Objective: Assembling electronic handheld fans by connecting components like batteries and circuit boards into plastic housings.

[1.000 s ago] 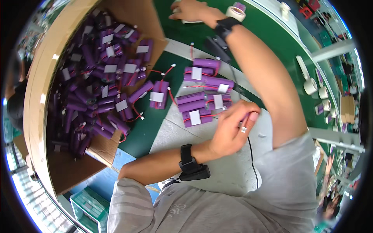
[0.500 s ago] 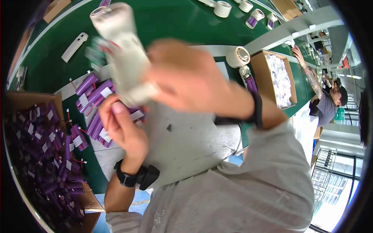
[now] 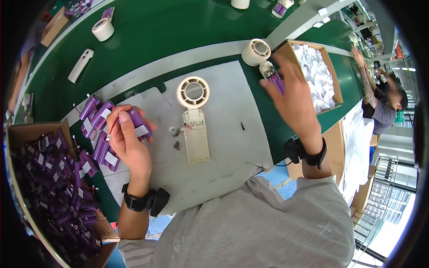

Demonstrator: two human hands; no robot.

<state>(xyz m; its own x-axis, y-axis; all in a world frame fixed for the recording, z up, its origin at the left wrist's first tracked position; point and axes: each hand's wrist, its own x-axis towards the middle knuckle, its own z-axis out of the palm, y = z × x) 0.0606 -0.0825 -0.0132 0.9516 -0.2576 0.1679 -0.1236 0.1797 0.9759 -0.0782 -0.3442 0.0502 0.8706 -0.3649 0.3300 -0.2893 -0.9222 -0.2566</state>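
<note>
A purple battery pack [image 3: 139, 127] with a white label is held in the closed fingers of my left hand [image 3: 129, 138], above the left side of the grey mat [image 3: 228, 147]. An opened white handheld fan [image 3: 197, 134] lies on the mat to its right, its round head away from me and its handle shell uncovered, with small wires at the side. My right hand [image 3: 295, 100] is at the right, fingers apart, beside a second white fan [image 3: 255, 52] that has purple cells in its handle. Whether the fingertips touch that fan or the carton edge, I cannot tell.
A carton [image 3: 335, 85] of white paper-like pieces stands at the right. Purple battery packs [image 3: 96, 120] lie left of the mat, near a large box [image 3: 38, 129] full of them. Farther off are a white handle cover [image 3: 81, 65] and another fan [image 3: 103, 29]. A co-worker [image 3: 389, 107] is at far right.
The fan that my right hand held in the air now lies on the mat. My right hand has moved right, toward the carton. A battery pack now shows clearly in my left hand.
</note>
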